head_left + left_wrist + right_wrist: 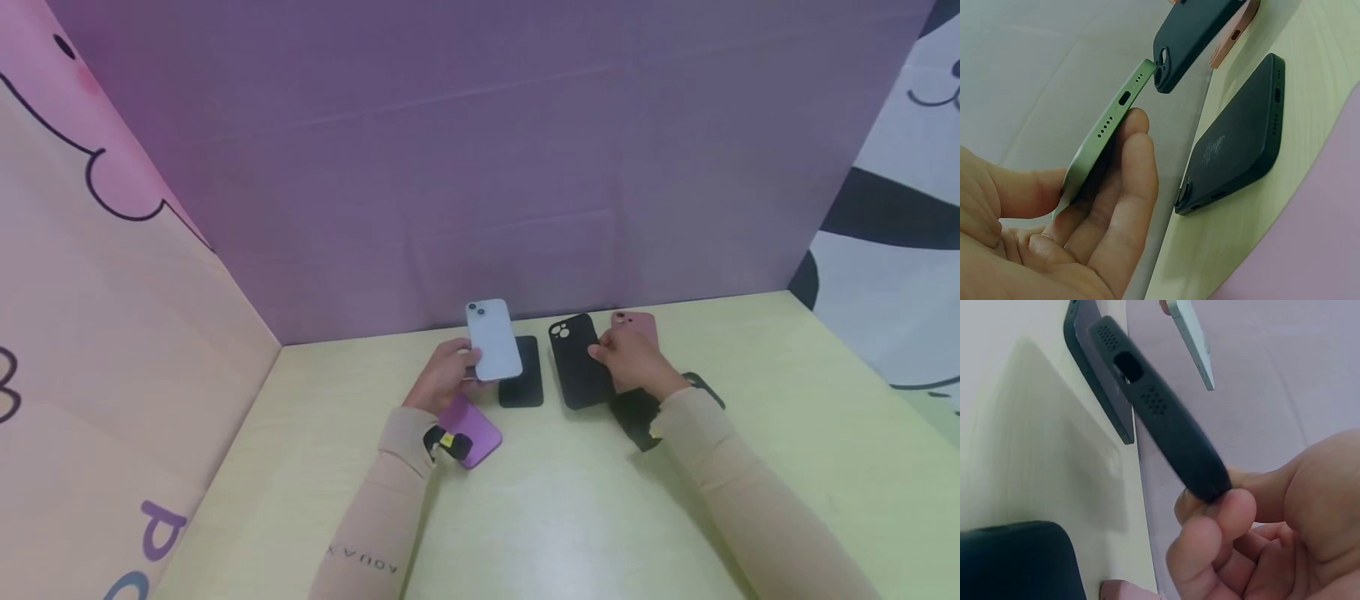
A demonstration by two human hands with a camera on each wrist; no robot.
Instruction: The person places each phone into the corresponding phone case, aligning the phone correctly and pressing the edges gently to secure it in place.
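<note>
fingers of the left hand (446, 372) gripped a pale phone (493, 339) lifted off the desk (570, 508), back showing; right hand (633, 360) pinched a black case (577, 360) by its edge, near the desk's far edge.

We note a pale blue phone (494, 340), matte black case (576, 360), dusty pink case (637, 327), purple case (474, 431), pale yellow-green table (570, 508), plain purple backdrop (480, 150), beige sleeves (375, 517).

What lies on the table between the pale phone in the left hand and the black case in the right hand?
A black case lies flat on the table between the phone and the held case, as the head view shows.
</note>
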